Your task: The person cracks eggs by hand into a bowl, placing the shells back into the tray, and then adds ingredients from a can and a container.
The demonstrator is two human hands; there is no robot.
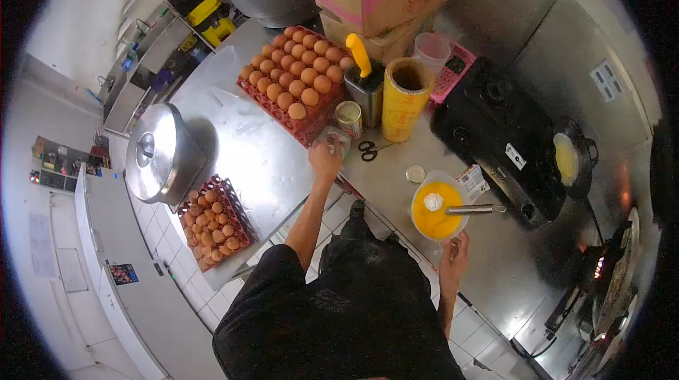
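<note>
My left hand [325, 159] reaches to the counter in front of the egg trays, its fingers closed on a clear, crinkled plastic bag [338, 137]. Right beside it stands an opened tin can [349, 117], and black-handled scissors [368, 151] lie to its right. At the near rim of a clear plastic jug [416, 212], my right hand [454, 264] has its fingers around the handle side. Yellow beaten egg [437, 223] fills the jug, with a mound of white powder [433, 201] on top. A metal-handled utensil [475, 209] leans across the rim; its lower end is hidden in the egg.
Stacked trays of brown eggs [291, 72] stand behind; another tray [214, 222] holds eggs or shells at left, near a lidded pot [157, 152]. A yellow wrap roll [405, 101], a round lid [415, 174], a black stove [498, 143] and a pan [571, 157] are to the right.
</note>
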